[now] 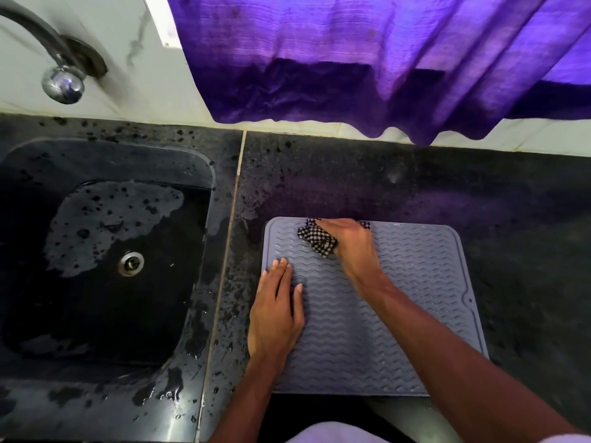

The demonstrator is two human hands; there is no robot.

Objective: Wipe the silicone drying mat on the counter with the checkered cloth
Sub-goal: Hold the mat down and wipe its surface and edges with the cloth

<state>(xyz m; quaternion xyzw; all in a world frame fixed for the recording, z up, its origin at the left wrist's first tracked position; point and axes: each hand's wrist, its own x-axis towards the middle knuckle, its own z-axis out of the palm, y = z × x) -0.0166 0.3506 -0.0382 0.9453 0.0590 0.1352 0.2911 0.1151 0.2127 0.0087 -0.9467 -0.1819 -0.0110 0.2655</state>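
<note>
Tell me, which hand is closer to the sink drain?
The left hand. It rests flat on the mat's left edge, just right of the sink holding the drain. The right hand grips the checkered cloth farther right.

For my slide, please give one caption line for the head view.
Right hand wipes the grey silicone mat with a checkered cloth while the left hand lies flat on it, beside a wet sink.

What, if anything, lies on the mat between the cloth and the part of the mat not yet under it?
Only the person's own left hand, pressed flat on the silicone drying mat near its left edge. The right hand holds the checkered cloth at the far edge; the mat's right and near parts show nothing lying on them.
</note>
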